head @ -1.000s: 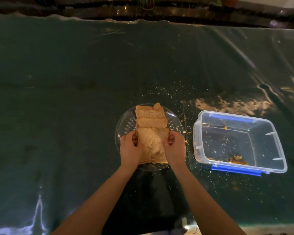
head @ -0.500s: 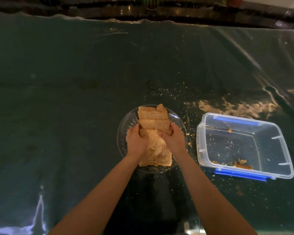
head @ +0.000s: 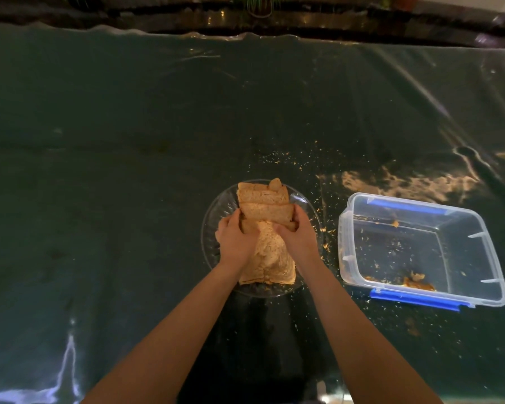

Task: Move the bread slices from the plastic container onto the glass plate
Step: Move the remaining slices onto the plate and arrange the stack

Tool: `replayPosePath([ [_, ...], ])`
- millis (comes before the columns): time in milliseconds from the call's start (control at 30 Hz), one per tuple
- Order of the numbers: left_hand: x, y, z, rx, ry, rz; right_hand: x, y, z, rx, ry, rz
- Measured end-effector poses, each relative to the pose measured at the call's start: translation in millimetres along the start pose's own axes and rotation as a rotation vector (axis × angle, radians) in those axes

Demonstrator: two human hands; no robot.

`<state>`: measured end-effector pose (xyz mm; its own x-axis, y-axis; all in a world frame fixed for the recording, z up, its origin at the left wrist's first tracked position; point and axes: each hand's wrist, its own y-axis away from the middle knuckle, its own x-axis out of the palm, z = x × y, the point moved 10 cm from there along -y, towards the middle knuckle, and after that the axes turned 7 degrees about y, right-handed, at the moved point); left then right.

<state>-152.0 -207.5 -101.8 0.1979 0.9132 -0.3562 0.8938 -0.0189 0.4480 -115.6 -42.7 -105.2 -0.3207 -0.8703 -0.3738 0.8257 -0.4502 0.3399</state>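
Observation:
Several brown bread slices (head: 264, 204) lie in an overlapping row on the round glass plate (head: 213, 208) in the middle of the table. My left hand (head: 235, 242) and my right hand (head: 296, 236) press against the two sides of the row near its middle, fingers curled on the slices. The nearest slice (head: 274, 266) lies flat between my wrists. To the right stands the clear plastic container (head: 490, 252) with blue clips; only crumbs and a few small bread scraps (head: 417, 282) lie in it.
The table is covered with a shiny dark green plastic sheet (head: 99, 170). Crumbs (head: 327, 246) are scattered around the plate and the container. A dark ledge with plants runs along the far edge.
Both hands have slid forward along the row, from the sides of the nearest slice to the slices farther up the plate. The bread has stayed on the plate.

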Motion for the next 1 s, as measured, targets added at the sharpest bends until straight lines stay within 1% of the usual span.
replayPosePath([
  [100, 3.2, -3.7, -0.1, -0.044, -0.012, 0.036, 4.9, -2.7, -0.9, 0.031, -0.082, 0.067],
  [200, 4.8, -6.5, -2.8, -0.065, -0.031, 0.066, 8.5, -6.2, -5.5, 0.099, -0.104, 0.127],
  [267, 6.0, -6.4, -4.6, -0.06, 0.007, 0.086, 8.9, -8.1, -3.8, 0.103, -0.105, 0.136],
  [400, 6.4, -3.1, -2.9, -0.059, 0.102, 0.096, 4.8, -4.9, 0.7, 0.005, 0.028, 0.056],
  [500, 5.9, -0.1, -1.7, -0.066, 0.134, 0.097, 2.9, 4.6, 9.2, -0.136, 0.044, 0.015],
  [600, 3.9, 1.2, -0.5, -0.073, 0.177, 0.113, 2.3, 11.8, 18.8, -0.24, 0.049, 0.032],
  [767, -1.2, 8.2, 1.3, -0.068, 0.28, 0.13, 4.7, 18.2, 30.3, -0.3, 0.056, 0.086],
  [867, -5.2, 11.1, 0.8, -0.04, 0.277, 0.121, 4.4, 22.3, 26.2, -0.243, -0.015, 0.125],
  [933, -8.6, 12.9, 0.5, -0.014, 0.267, 0.094, 5.7, 23.8, 16.2, -0.146, -0.102, 0.167],
  [1000, -11.1, 15.5, -0.5, 0.008, 0.228, 0.056, 6.7, 23.9, 5.6, -0.056, -0.143, 0.173],
])
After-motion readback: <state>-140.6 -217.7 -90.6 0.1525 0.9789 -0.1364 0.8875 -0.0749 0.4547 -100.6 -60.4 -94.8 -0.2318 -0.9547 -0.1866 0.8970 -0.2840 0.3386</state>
